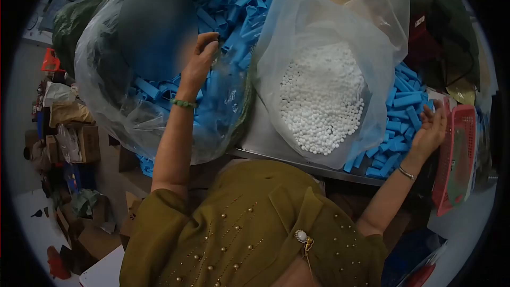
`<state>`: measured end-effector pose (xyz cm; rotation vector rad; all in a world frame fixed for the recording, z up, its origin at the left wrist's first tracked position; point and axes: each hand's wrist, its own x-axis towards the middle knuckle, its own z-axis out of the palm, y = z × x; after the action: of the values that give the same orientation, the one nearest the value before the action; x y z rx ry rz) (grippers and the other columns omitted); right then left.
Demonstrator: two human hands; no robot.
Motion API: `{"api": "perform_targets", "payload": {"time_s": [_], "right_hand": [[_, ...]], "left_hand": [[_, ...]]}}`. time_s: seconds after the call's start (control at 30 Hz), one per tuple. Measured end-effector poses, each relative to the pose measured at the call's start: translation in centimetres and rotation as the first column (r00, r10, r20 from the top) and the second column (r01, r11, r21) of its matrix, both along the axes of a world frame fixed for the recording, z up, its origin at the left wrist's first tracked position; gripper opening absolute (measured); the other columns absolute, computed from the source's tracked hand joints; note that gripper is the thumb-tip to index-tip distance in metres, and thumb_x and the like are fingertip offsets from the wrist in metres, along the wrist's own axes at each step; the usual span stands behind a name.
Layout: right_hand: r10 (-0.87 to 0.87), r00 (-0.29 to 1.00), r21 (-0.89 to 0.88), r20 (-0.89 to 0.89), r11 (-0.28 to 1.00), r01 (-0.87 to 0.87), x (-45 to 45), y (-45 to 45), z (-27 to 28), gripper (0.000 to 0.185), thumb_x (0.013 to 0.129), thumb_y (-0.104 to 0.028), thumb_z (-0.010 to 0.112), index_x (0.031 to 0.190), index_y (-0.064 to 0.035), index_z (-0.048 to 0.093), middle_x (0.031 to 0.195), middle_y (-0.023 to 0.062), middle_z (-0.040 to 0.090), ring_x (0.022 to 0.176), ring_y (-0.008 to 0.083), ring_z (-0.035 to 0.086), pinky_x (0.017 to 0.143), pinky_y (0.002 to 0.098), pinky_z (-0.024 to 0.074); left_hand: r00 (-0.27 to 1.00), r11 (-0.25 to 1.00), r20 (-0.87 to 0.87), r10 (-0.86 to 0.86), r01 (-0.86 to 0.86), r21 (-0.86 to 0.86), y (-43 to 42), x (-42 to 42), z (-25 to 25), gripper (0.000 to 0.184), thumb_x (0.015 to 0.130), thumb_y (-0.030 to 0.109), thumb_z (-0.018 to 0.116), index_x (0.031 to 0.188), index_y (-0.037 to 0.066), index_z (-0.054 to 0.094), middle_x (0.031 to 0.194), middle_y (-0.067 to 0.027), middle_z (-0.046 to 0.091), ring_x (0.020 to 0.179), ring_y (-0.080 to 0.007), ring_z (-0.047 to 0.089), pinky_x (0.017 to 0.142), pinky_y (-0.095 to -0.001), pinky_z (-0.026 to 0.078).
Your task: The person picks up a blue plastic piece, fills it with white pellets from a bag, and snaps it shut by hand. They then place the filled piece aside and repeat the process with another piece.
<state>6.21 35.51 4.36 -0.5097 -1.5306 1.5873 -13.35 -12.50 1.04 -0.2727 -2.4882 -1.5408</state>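
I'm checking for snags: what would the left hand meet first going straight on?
The left hand would probably meet the blue pieces in the clear plastic bag, though depth is unclear.

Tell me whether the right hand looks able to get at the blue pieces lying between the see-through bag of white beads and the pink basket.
Most likely yes: the right hand is open right beside the blue pieces, with nothing visible between. The see-through bag seems to cover only their left edge.
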Motion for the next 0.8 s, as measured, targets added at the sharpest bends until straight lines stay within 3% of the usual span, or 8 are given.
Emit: {"api": "perform_targets", "payload": {"time_s": [0.1,0.2,0.3,0.57,0.67,0.7,0.77,0.8], "right_hand": [[-0.016,0.999,0.053,-0.041,0.998,0.018,1.5,-2.8,3.1,0.028,0.1,-0.014,0.047,0.12,0.0044,0.054,0.106,0.0125,0.063,0.075,0.0135,0.06,0.062,0.0249,0.0464],[0.189,0.982,0.235,-0.019,0.955,-0.18,3.4,-7.6,4.9,0.029,0.1,-0.015,0.046,0.118,0.0065,0.055,0.102,0.0123,0.062,0.071,0.0127,0.057,0.063,0.0245,0.0448],[0.298,0.953,0.354,0.046,0.887,-0.295,4.2,-12.1,4.8,0.025,0.097,-0.011,0.048,0.112,0.0076,0.057,0.098,0.0119,0.061,0.069,0.0107,0.055,0.061,0.0228,0.0427],[0.56,0.787,0.093,0.26,0.796,-0.598,3.6,-17.9,3.8,0.019,0.086,0.007,0.05,0.098,0.0055,0.065,0.096,0.0108,0.06,0.068,0.0118,0.059,0.062,0.0224,0.0479],[0.641,0.699,0.008,0.317,0.736,-0.677,2.9,-19.1,2.6,0.019,0.084,0.008,0.053,0.099,0.0048,0.065,0.097,0.0104,0.06,0.068,0.0117,0.06,0.061,0.0218,0.0477],[0.637,0.703,0.002,0.317,0.741,-0.672,2.5,-19.5,2.0,0.019,0.084,0.008,0.053,0.099,0.0048,0.065,0.097,0.0104,0.06,0.068,0.0117,0.06,0.061,0.0218,0.0477],[0.65,0.683,0.011,0.332,0.722,-0.692,1.4,-20.3,1.1,0.019,0.083,0.007,0.056,0.1,0.004,0.065,0.096,0.0096,0.06,0.067,0.0104,0.059,0.061,0.0209,0.0473],[0.64,0.691,0.005,0.335,0.733,-0.681,0.9,-20.8,1.1,0.019,0.083,0.007,0.056,0.1,0.004,0.065,0.096,0.0096,0.06,0.067,0.0104,0.059,0.061,0.0209,0.0473]], "left_hand": [[1.0,0.916,-0.012,-0.007,0.001,-0.401,0.4,-2.5,-2.0,0.026,0.084,0.012,0.063,0.109,0.005,0.068,0.103,-0.0143,0.066,0.092,-0.0265,0.064,0.081,-0.0354,0.051],[0.999,0.807,-0.03,0.019,-0.034,-0.59,1.9,-4.3,-4.3,0.029,0.081,0.015,0.061,0.108,0.005,0.068,0.103,-0.0161,0.065,0.097,-0.0337,0.062,0.086,-0.0414,0.049],[0.99,0.752,-0.131,0.059,-0.13,-0.647,3.1,-5.2,-5.9,0.03,0.076,0.015,0.063,0.104,0.007,0.066,0.099,-0.0161,0.064,0.094,-0.0364,0.061,0.082,-0.0463,0.051],[0.986,0.543,-0.14,0.094,-0.168,-0.823,0.8,-3.2,-4.3,0.028,0.075,0.009,0.065,0.102,0.004,0.064,0.102,-0.0167,0.063,0.092,-0.0344,0.063,0.074,-0.044,0.053],[0.986,0.821,-0.109,0.122,-0.163,-0.547,-1.1,-0.5,-1.1,0.034,0.078,0.01,0.066,0.11,0.001,0.063,0.104,-0.0171,0.064,0.091,-0.0305,0.065,0.076,-0.0398,0.054],[0.988,0.82,-0.106,0.114,-0.154,-0.552,-0.9,0.6,0.1,0.034,0.078,0.01,0.066,0.11,0.001,0.063,0.104,-0.0171,0.064,0.091,-0.0305,0.065,0.076,-0.0398,0.054],[0.995,0.998,0.093,-0.042,0.036,0.059,0.0,3.2,2.3,0.033,0.082,0.005,0.065,0.114,-0.001,0.061,0.108,-0.0146,0.065,0.094,-0.0219,0.064,0.078,-0.0345,0.054],[0.993,0.997,0.099,-0.057,0.052,0.056,0.5,4.4,2.9,0.033,0.082,0.005,0.065,0.114,-0.001,0.061,0.108,-0.0146,0.065,0.094,-0.0219,0.064,0.078,-0.0345,0.054]]}}
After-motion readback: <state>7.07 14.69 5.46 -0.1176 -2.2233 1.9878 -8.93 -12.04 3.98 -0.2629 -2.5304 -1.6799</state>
